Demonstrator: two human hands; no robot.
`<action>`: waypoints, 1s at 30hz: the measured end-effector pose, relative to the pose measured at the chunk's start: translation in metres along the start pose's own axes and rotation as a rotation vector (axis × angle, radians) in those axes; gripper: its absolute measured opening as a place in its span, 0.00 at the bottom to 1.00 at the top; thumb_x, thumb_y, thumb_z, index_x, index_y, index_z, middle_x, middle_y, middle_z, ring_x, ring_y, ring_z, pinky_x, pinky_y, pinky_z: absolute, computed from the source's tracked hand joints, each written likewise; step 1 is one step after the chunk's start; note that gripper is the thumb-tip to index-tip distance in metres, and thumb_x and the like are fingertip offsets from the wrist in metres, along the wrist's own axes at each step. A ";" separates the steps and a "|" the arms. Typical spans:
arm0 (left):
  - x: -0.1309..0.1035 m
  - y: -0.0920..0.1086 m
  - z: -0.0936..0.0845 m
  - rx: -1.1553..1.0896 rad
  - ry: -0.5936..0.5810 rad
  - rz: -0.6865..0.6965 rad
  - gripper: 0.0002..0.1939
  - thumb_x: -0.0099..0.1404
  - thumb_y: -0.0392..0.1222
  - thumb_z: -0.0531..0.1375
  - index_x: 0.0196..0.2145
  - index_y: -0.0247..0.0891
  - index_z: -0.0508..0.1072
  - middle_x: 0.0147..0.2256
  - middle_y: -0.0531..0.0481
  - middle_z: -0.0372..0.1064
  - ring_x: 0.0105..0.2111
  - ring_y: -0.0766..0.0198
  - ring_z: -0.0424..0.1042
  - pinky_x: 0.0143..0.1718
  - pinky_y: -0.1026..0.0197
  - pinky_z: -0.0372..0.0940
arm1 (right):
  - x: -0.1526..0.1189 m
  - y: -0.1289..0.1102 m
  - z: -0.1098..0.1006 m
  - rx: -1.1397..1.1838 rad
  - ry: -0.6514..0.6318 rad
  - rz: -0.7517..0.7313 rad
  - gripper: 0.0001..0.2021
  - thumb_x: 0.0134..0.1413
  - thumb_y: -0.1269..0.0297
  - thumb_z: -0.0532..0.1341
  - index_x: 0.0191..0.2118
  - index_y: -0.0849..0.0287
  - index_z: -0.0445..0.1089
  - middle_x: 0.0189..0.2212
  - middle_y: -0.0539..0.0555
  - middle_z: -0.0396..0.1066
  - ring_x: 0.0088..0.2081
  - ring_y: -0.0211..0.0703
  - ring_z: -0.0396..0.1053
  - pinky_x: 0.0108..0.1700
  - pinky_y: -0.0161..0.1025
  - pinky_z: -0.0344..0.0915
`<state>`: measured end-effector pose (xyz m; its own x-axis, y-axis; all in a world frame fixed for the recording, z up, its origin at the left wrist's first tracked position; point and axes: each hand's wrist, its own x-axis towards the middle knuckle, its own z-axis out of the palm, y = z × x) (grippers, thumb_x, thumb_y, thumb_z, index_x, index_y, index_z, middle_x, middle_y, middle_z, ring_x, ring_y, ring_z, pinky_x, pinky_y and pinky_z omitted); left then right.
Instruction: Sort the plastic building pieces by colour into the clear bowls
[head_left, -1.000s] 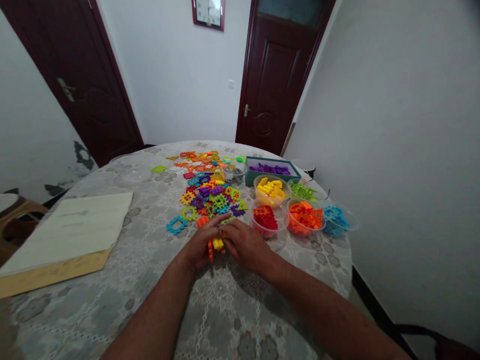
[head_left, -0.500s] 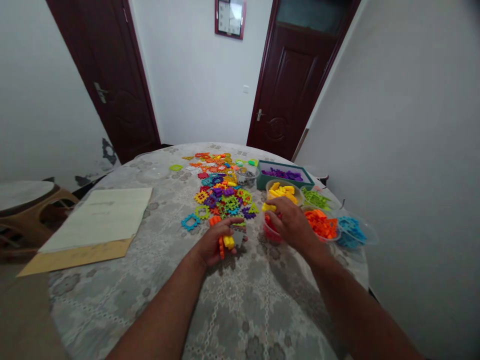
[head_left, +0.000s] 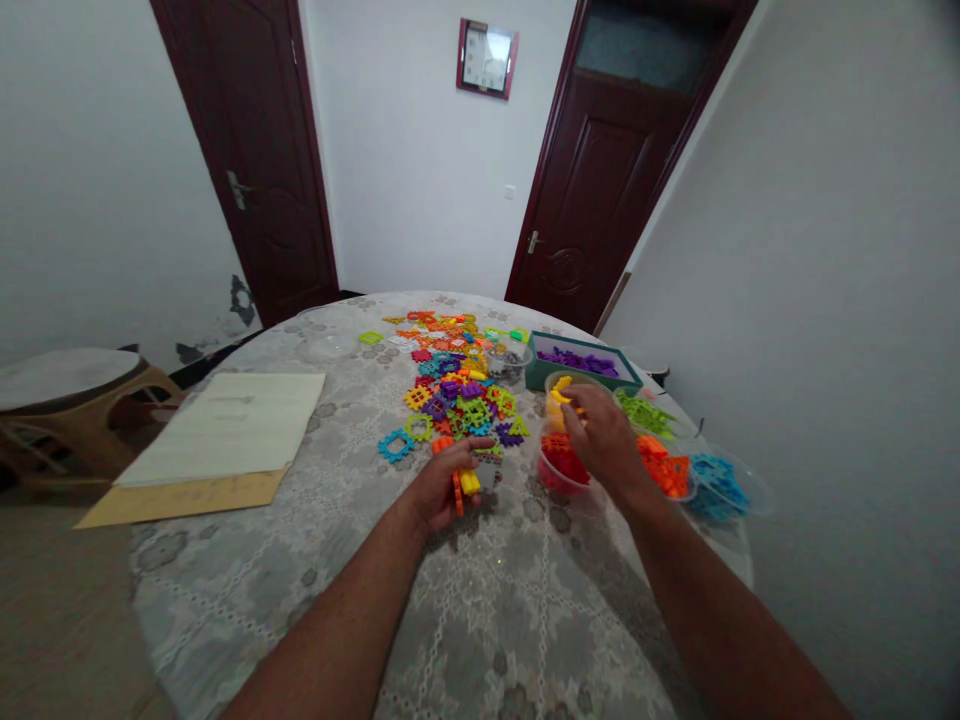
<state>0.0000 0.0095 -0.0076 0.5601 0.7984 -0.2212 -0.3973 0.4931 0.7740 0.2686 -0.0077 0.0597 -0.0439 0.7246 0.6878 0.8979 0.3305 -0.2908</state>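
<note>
My left hand (head_left: 442,482), curled above the tablecloth, holds an orange notched building piece (head_left: 458,494) and a yellow building block (head_left: 469,482). A grey notched piece (head_left: 490,470) shows just beyond its fingers; I cannot tell if the hand touches it. My right hand (head_left: 601,425) reaches over the bowl of yellow blocks (head_left: 555,410), fingers bent together with a bit of yellow block (head_left: 577,409) at the tips. Just below that hand stands a bowl of red pieces (head_left: 562,470). Its palm side is hidden.
Mixed notched pieces (head_left: 457,400) lie heaped mid-table. A green box (head_left: 536,375) of purple pieces stands behind the bowls. Bowls of green (head_left: 643,412), orange (head_left: 664,468) and blue pieces (head_left: 716,485) line the right. Paper sheets (head_left: 232,425) lie at left.
My right hand has moved from above the red bowl to the yellow bowl, farther from me. My left hand keeps its hold on the pieces. The whole view has shifted slightly.
</note>
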 end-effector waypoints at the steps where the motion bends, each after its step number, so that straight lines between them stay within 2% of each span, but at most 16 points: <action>1: 0.000 0.000 0.001 -0.002 0.020 0.006 0.28 0.58 0.35 0.64 0.57 0.34 0.75 0.33 0.47 0.73 0.24 0.64 0.71 0.20 0.64 0.66 | -0.011 -0.022 0.003 0.090 -0.057 -0.012 0.10 0.68 0.66 0.59 0.50 0.56 0.75 0.48 0.61 0.78 0.49 0.53 0.76 0.55 0.51 0.73; 3: 0.000 0.001 0.003 -0.022 0.050 0.022 0.27 0.58 0.36 0.65 0.57 0.34 0.75 0.35 0.46 0.74 0.26 0.64 0.72 0.21 0.64 0.67 | -0.032 -0.063 0.012 0.253 -0.183 -0.027 0.10 0.69 0.66 0.60 0.52 0.54 0.75 0.47 0.58 0.78 0.44 0.49 0.76 0.50 0.48 0.74; 5: 0.001 0.001 0.005 -0.062 0.068 0.035 0.25 0.58 0.35 0.65 0.55 0.34 0.75 0.39 0.43 0.76 0.29 0.62 0.75 0.24 0.63 0.70 | -0.050 -0.093 0.022 0.336 -0.268 -0.020 0.12 0.68 0.67 0.62 0.55 0.55 0.74 0.49 0.58 0.78 0.43 0.48 0.76 0.49 0.47 0.74; 8: 0.002 0.000 0.007 -0.116 0.083 0.049 0.24 0.57 0.34 0.64 0.52 0.33 0.75 0.37 0.43 0.76 0.31 0.59 0.78 0.31 0.59 0.75 | -0.064 -0.113 0.039 0.366 -0.344 -0.011 0.14 0.67 0.69 0.63 0.56 0.56 0.73 0.50 0.59 0.77 0.48 0.50 0.75 0.52 0.48 0.73; 12: 0.002 0.000 0.008 -0.135 0.095 0.053 0.21 0.58 0.33 0.63 0.50 0.33 0.77 0.33 0.44 0.76 0.30 0.59 0.78 0.31 0.59 0.75 | -0.069 -0.112 0.055 0.343 -0.372 0.023 0.14 0.67 0.71 0.62 0.55 0.57 0.73 0.49 0.60 0.76 0.51 0.51 0.74 0.54 0.49 0.72; 15: 0.001 0.001 0.009 -0.164 0.083 0.053 0.18 0.59 0.33 0.64 0.48 0.32 0.79 0.33 0.44 0.77 0.31 0.59 0.78 0.34 0.60 0.75 | -0.071 -0.107 0.060 0.322 -0.353 0.046 0.15 0.67 0.70 0.60 0.56 0.56 0.73 0.49 0.59 0.77 0.51 0.51 0.74 0.55 0.48 0.71; 20: 0.001 0.003 0.010 -0.204 0.089 -0.030 0.13 0.66 0.38 0.66 0.48 0.31 0.80 0.36 0.42 0.79 0.31 0.59 0.79 0.30 0.61 0.76 | -0.071 -0.103 0.055 0.336 -0.275 0.067 0.15 0.67 0.70 0.59 0.56 0.56 0.74 0.49 0.58 0.78 0.51 0.50 0.75 0.56 0.46 0.70; 24: 0.001 0.005 0.008 -0.217 0.086 -0.070 0.13 0.68 0.39 0.65 0.48 0.31 0.79 0.38 0.40 0.80 0.32 0.58 0.80 0.30 0.58 0.78 | -0.070 -0.100 0.048 0.350 -0.250 0.136 0.14 0.66 0.68 0.60 0.53 0.56 0.76 0.44 0.57 0.79 0.44 0.49 0.76 0.50 0.44 0.71; 27: -0.001 0.005 0.007 -0.191 0.083 -0.053 0.13 0.67 0.40 0.68 0.47 0.31 0.79 0.42 0.38 0.80 0.35 0.55 0.80 0.31 0.54 0.80 | -0.069 -0.097 0.045 0.362 -0.193 0.232 0.12 0.66 0.66 0.60 0.51 0.56 0.76 0.42 0.56 0.79 0.40 0.48 0.76 0.46 0.44 0.71; 30: -0.003 0.003 0.008 -0.101 0.045 -0.004 0.14 0.63 0.39 0.71 0.46 0.35 0.80 0.44 0.40 0.79 0.38 0.56 0.80 0.32 0.53 0.81 | -0.068 -0.093 0.045 0.369 -0.136 0.308 0.12 0.66 0.64 0.59 0.51 0.56 0.76 0.41 0.55 0.80 0.37 0.47 0.76 0.43 0.43 0.71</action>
<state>0.0026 0.0058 0.0003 0.5294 0.8099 -0.2526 -0.4678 0.5271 0.7095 0.1685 -0.0605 0.0106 0.1204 0.8865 0.4469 0.6642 0.2626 -0.6999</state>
